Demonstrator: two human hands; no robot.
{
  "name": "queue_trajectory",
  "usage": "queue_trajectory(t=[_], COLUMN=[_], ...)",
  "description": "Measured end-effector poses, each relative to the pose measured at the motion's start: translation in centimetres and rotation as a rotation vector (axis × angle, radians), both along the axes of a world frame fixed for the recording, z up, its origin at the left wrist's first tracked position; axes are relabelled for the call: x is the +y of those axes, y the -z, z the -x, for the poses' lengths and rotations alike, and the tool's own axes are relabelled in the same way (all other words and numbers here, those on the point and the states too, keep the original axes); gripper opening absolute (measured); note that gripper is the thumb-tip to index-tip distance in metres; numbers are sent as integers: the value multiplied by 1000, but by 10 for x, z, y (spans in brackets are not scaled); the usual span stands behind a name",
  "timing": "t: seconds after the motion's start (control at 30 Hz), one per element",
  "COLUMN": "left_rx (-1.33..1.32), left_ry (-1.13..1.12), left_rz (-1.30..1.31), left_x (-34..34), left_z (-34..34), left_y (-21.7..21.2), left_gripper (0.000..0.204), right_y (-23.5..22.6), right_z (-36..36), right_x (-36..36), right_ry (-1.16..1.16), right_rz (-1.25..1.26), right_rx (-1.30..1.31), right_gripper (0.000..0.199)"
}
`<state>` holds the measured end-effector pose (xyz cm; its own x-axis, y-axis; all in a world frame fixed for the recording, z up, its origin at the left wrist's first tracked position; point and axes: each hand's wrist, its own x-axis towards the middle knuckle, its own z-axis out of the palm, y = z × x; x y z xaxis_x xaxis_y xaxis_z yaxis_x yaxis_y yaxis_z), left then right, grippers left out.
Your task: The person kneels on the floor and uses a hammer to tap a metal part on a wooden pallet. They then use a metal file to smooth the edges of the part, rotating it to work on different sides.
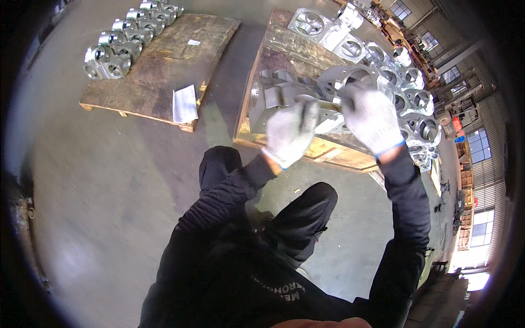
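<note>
Both of my hands wear white knit gloves with dark, worn fingers. My left hand point(290, 131) is closed in front of a silver metal casting point(281, 93) at the pallet's near edge. To its right, my right hand point(373, 117) is closed too, smeared by motion, in front of a round-bored casting point(333, 79). A thin tan bar point(330, 106) shows between the two hands, its ends hidden by the gloves. I cannot make out its kind.
More silver castings point(424, 128) crowd the right side of the wooden pallet point(322, 150). Another pallet point(158, 65) at the far left carries rows of smaller castings point(112, 60). A white paper sheet point(185, 104) hangs over its near corner. My knees are bent close to the right pallet.
</note>
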<state>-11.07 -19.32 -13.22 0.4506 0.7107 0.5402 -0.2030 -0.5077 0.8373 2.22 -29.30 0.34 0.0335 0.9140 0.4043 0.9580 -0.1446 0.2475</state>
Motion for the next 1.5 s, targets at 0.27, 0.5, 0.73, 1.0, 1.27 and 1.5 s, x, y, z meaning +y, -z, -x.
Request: queue_trajectory(t=[0.27,0.5,0.73,1.0,1.27,1.5], left_rx=[433,293,270,313,290,299], left_ry=[-195,-164,-181,-159,-174,-197], left_rz=[-420,-481,-522,-523,-498,-500], left_x=[59,65,68,70,67,68], left_z=[27,12,11,15,14,14], left_y=[20,48,50,47,46,49], left_gripper=[68,63,65,64,68,69], right_y=[21,4,34,28,28,40], right_z=[-20,-30,-45,-15,-15,-30], right_x=[84,93,95,76,58,43], right_ry=[359,299,329,222,175,177], right_rz=[234,296,134,195,234,217], right_rx=[47,154,145,-25,-42,-96], right_gripper=[27,29,37,35,19,16])
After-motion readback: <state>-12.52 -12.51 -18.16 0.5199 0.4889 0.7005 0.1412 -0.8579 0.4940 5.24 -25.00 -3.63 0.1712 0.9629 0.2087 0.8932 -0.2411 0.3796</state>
